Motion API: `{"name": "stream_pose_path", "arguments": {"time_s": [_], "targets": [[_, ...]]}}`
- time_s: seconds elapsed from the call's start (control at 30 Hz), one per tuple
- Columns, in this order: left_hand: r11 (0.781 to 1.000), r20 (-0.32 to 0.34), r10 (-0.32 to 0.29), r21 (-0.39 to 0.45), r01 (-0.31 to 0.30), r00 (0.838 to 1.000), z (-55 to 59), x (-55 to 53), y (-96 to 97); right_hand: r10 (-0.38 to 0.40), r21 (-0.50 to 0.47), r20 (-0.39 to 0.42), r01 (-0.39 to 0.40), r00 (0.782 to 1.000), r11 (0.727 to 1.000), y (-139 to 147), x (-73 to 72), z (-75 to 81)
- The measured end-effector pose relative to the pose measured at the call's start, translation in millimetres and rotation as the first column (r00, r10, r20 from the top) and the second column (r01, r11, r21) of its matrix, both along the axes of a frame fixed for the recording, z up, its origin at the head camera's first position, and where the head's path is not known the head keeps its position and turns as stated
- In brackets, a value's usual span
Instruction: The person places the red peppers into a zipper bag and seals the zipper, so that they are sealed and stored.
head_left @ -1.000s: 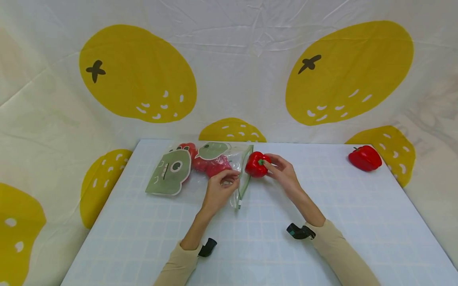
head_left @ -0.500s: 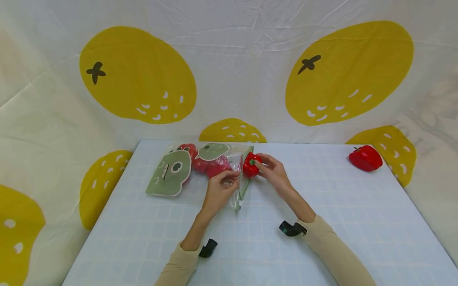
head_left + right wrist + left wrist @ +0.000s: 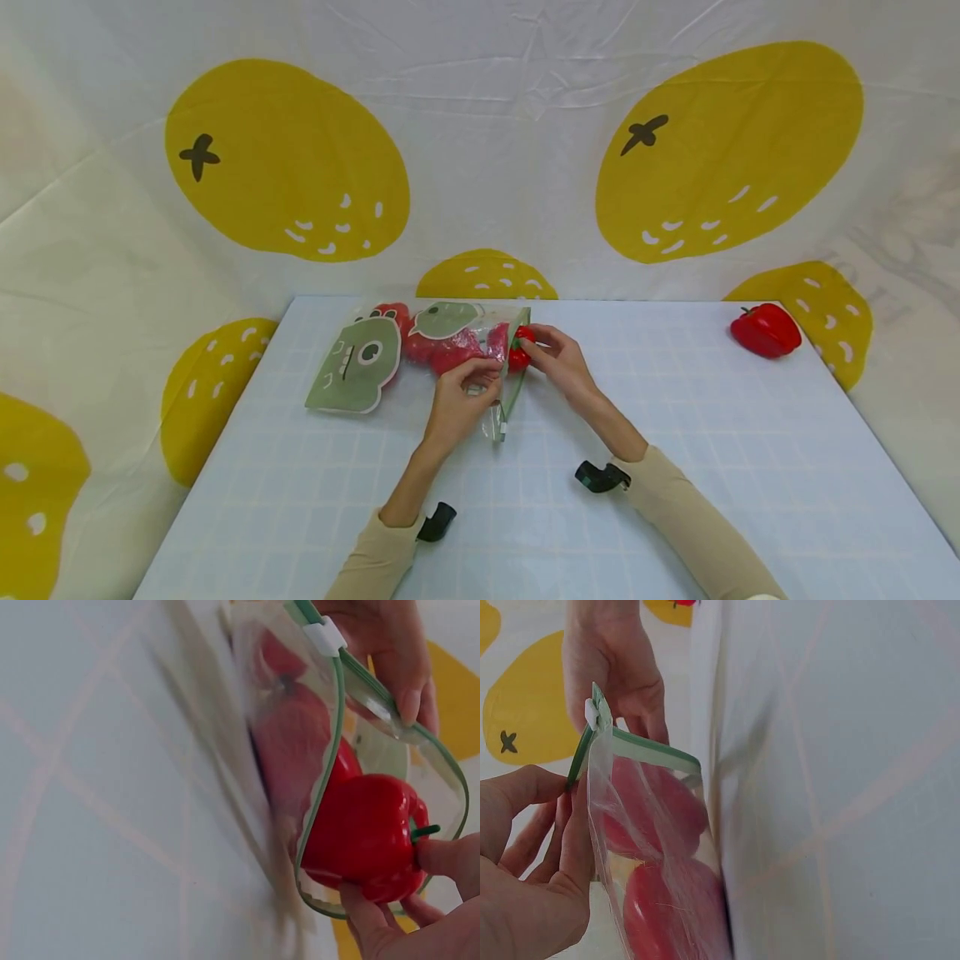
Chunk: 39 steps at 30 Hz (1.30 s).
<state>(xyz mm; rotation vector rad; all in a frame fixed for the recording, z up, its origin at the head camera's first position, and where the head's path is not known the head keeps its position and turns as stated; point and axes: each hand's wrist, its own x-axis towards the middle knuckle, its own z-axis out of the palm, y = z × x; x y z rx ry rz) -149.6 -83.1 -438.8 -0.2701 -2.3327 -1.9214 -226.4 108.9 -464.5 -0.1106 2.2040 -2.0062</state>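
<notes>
A clear zip bag (image 3: 420, 392) with green dinosaur prints lies on the table, several red vegetables (image 3: 453, 350) inside it. My left hand (image 3: 463, 398) pinches the upper edge of the bag's mouth between thumb and fingers, holding it apart. At that mouth my right hand (image 3: 562, 364) grips a red bell pepper (image 3: 367, 832) by its stem end, thumb beside the green stem. The pepper sits partly inside the green-rimmed opening. A white slider (image 3: 325, 635) shows at one end of the zip in the right wrist view. A second red bell pepper (image 3: 765, 331) lies at the far right.
The table (image 3: 675, 533) has a pale blue checked cover. Behind it hangs a white cloth (image 3: 502, 167) printed with large yellow fruits. Black wrist cameras (image 3: 602, 477) sit at both sleeves.
My right hand has moved left with the bell pepper, from beside the bag into its mouth. The left hand has stayed on the bag's edge.
</notes>
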Motion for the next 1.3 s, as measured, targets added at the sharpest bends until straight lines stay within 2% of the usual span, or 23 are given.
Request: {"name": "stream_pose_path", "arguments": {"time_s": [0.07, 0.17, 0.47, 0.63, 0.8, 1.13, 1.3], "targets": [[1.000, 0.003, 0.002, 0.013, -0.002, 1.000, 5.6, 3.6, 0.6, -0.004, 0.003, -0.002, 0.004, 1.000, 1.000, 0, -0.3, -0.2], [1.000, -0.002, 0.008, 0.023, -0.008, 1.000, 7.8, 5.4, 1.4, -0.024, -0.002, 0.000, 0.024, 1.000, 1.000, -2, -1.6, -1.2], [1.000, -0.002, 0.009, 0.011, -0.008, 1.000, 4.5, 4.4, 2.0, -0.059, 0.029, 0.003, 0.059, 0.998, 0.998, -8, -5.3, -3.8], [1.000, 0.009, -0.004, 0.020, 0.003, 1.000, 4.9, 5.5, 1.2, -0.005, 0.065, -0.028, 0.006, 1.000, 0.998, -8, -5.7, -6.1], [1.000, -0.015, -0.008, 0.008, 0.008, 1.000, 5.1, 6.5, 1.1, 0.053, 0.125, -0.060, -0.045, 0.997, 0.991, -10, -6.5, -4.8], [1.000, -0.029, -0.001, 0.022, 0.002, 1.000, 6.0, 6.4, 3.3, 0.050, 0.111, -0.029, -0.047, 0.998, 0.993, -4, -5.6, -2.7], [1.000, -0.037, 0.010, 0.022, -0.009, 0.999, 5.6, 5.2, 3.6, 0.099, 0.165, -0.090, -0.083, 0.991, 0.983, -4, -4.0, 1.9]]}}
